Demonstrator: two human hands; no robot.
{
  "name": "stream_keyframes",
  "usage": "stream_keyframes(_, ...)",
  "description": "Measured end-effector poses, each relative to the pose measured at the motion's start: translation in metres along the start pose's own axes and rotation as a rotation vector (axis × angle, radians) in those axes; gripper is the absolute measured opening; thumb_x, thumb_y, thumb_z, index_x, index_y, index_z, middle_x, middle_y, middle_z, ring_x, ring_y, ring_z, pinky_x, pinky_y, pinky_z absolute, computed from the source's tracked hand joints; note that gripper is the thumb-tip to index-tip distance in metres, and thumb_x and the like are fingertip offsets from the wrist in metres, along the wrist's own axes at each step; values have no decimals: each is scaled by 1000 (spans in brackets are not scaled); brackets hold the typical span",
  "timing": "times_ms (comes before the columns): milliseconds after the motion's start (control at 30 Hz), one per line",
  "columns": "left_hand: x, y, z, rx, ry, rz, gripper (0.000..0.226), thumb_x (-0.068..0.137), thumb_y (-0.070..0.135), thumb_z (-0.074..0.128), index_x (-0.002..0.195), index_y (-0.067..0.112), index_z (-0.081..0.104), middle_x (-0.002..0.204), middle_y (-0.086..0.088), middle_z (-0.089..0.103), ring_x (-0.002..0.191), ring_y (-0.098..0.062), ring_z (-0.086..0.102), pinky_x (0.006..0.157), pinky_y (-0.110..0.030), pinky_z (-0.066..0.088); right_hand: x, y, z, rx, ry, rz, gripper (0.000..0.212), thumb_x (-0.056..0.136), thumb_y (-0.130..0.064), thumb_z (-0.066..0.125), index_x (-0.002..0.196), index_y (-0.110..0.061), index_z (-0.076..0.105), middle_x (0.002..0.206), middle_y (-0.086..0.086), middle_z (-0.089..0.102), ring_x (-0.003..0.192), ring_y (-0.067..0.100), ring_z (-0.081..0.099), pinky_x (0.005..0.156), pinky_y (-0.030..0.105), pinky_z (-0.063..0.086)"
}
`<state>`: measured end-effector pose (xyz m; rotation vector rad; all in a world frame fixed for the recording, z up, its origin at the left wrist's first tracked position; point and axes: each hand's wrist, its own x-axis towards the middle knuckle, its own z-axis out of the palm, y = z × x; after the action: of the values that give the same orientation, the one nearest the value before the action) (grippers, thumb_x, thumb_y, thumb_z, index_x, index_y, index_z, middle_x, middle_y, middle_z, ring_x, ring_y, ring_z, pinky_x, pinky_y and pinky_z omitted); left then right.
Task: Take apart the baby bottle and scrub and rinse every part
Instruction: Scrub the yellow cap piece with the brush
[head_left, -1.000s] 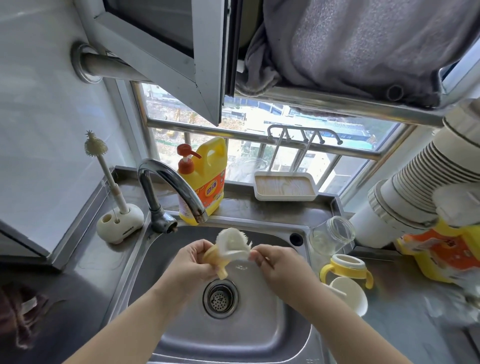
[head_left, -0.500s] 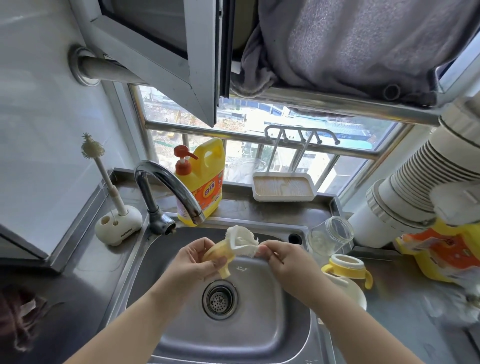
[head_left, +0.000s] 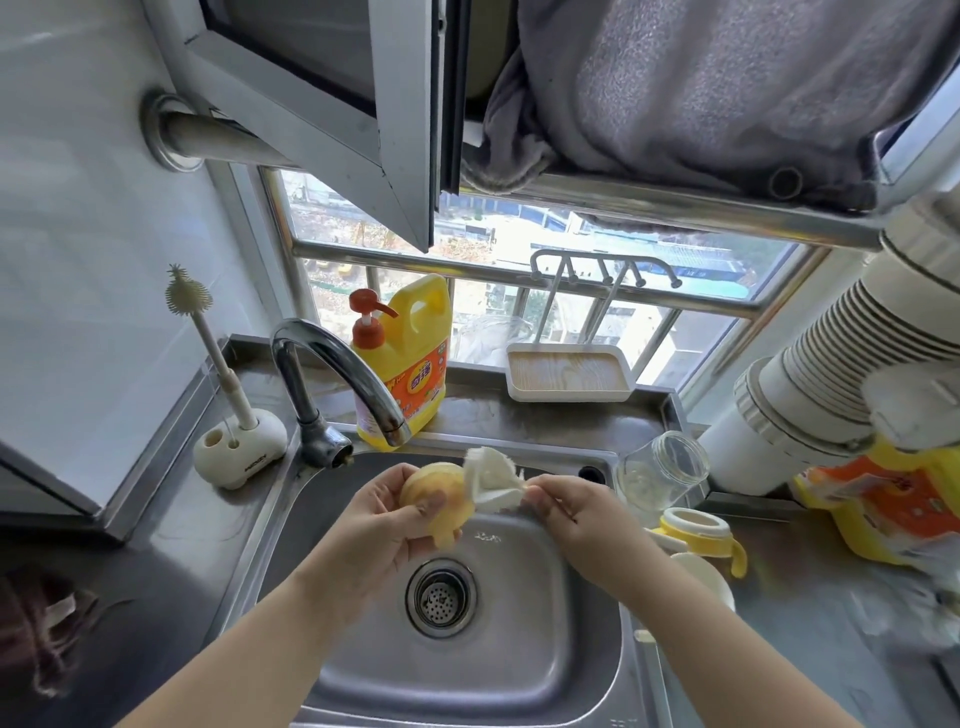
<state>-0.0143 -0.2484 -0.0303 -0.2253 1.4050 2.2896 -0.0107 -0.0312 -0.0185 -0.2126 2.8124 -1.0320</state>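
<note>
Both hands are over the sink, above the drain. The left hand holds the yellow nipple: fingers curled round its dome, thumb on the near face, so the left grip is clamped on it. The narrow tip of the nipple points down, out below the fingers. The dome sits at the top of the left grip, toward the right hand.

The right hand pinches the white brush at its right end, fingers together on it, so the right grip is clamped too. The brush head fans out to the left of that pinch and touches the upper right side of the nipple. Brush and nipple meet between the two hands, just below the tap spout; no water shows.

On the desk right of the sink: a clear glass bottle lying tilted, mouth up and right; near it the yellow collar with handles, and a white cap partly hidden behind the right forearm. All are well apart from both grips.

Behind the tap stands a detergent jug. To the left a spare brush stands upright in its white holder. A white tray is at the window sill.
</note>
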Motion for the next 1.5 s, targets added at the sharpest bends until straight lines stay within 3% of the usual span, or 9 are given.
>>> stream_keyframes(267,4,6,0,-34,15,-55,26,73,8,66,98,3,62,86,-10,66,74,-13,65,60,-22,54,1,-5,-3,-97,40,-83,48,86,-59,29,99,-30,65,84,-8,60,87,14,57,78,36,46)
stream_keyframes(400,7,12,-1,12,61,-65,45,59,-7,78,99,-5,58,86,-16,62,76,-21,61,62,-24,56,-6,-6,-7,-225,-74,-120,51,85,-60,26,101,-32,65,75,-17,47,85,10,54,73,30,41)
stream_keyframes(533,7,12,2,129,52,-98,41,53,-5,73,90,-2,56,83,-16,60,74,-22,60,59,-24,55,1,-5,-7,-147,75,-113,57,83,-62,22,99,-31,66,81,-11,60,83,12,57,73,33,45)
stream_keyframes(700,5,17,4,-80,88,-81,44,66,3,67,109,-2,58,99,-19,65,84,-24,65,59,-27,56,-6,-1,-7,-260,-50,-103,59,81,-65,20,104,-33,65,82,-13,54,88,12,57,70,29,40)
stream_keyframes(967,6,16,10,-20,97,-138,25,86,0,55,111,-4,57,91,-17,67,75,-21,68,61,-29,58,-1,3,-2,-15,75,-3,43,86,-55,34,95,-29,66,84,-8,64,87,13,57,78,38,47)
stream_keyframes(1100,8,12,4,-46,147,-151,25,89,4,53,111,-7,58,85,-15,68,71,-19,65,57,-25,56,-11,2,3,-201,-107,-77,55,80,-63,23,101,-33,65,75,-15,50,86,9,54,72,29,43)
stream_keyframes(1233,8,7,9,2,113,-197,15,90,5,52,99,-2,61,75,-12,70,63,-16,68,55,-24,56,-5,7,-2,-31,62,38,30,93,-45,44,96,-28,68,86,-11,64,88,12,58,78,32,47)
stream_keyframes(1400,9,1,9,-77,135,-195,17,92,4,48,100,-5,61,73,-13,69,60,-16,67,52,-24,55,-12,0,-1,-151,-111,-36,40,87,-56,34,100,-33,64,84,-13,58,88,7,55,76,32,46)
stream_keyframes(1500,8,-4,8,-25,100,-217,20,90,5,52,107,-4,60,84,-16,69,69,-18,67,58,-25,56,-7,11,-4,-84,-24,60,24,94,-43,43,91,-32,64,78,-12,60,81,11,57,75,36,48)
